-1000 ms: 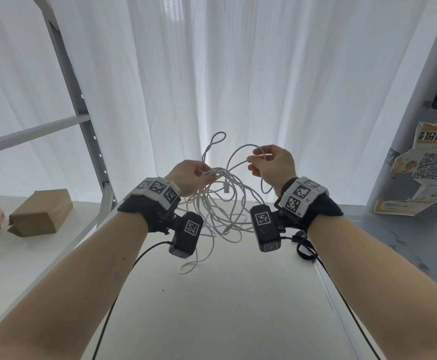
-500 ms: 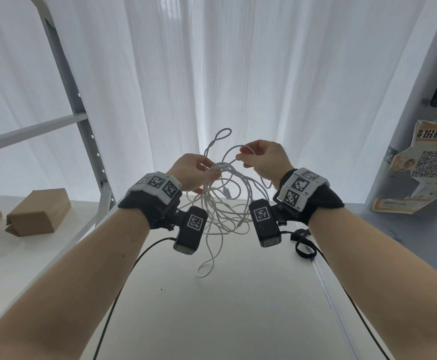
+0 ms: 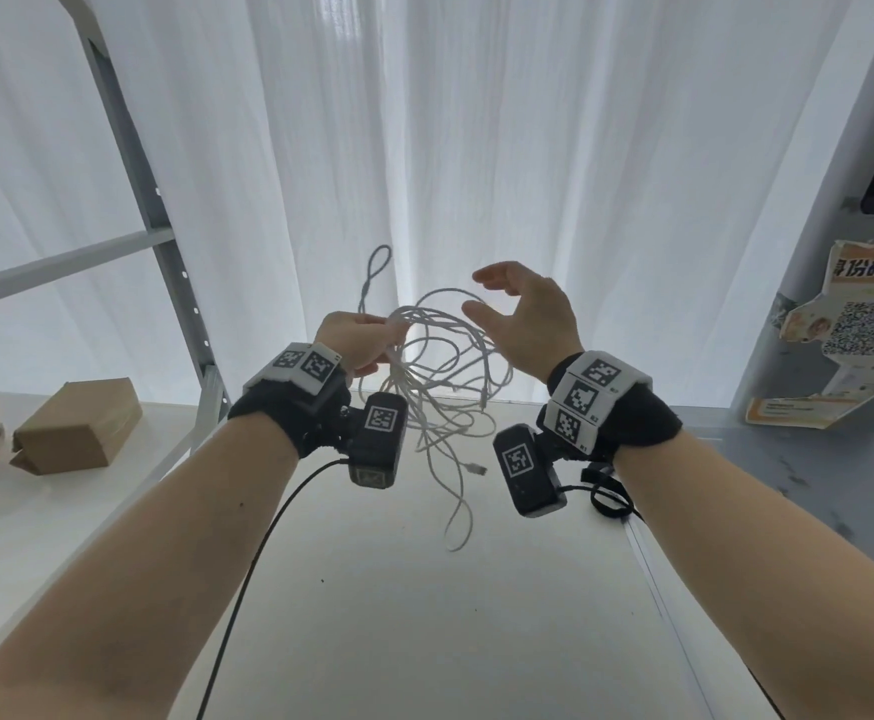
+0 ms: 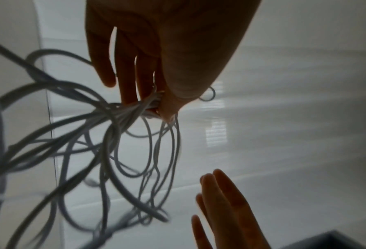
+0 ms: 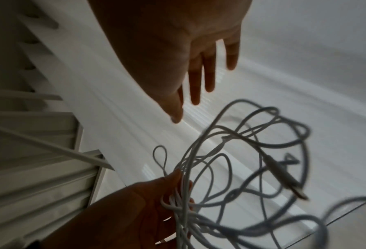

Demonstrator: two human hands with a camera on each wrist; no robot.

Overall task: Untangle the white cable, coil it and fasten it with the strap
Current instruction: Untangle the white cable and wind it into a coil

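Cable (image 3: 440, 387): tangle pinched in left hand (image 3: 356, 345), loops hang free for sorting. Right hand (image 3: 523, 324) beside, fingers spread, empty. Strap probably unseen.

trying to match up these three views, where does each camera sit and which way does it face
Head: worn on the head, facing forward and down; shows both forearms, left hand gripping the white cable, right hand open.
Left wrist: looks along the left hand at the pinched cable.
Right wrist: looks along the open right hand.
Shared: both wrist views show both hands and the tangle.
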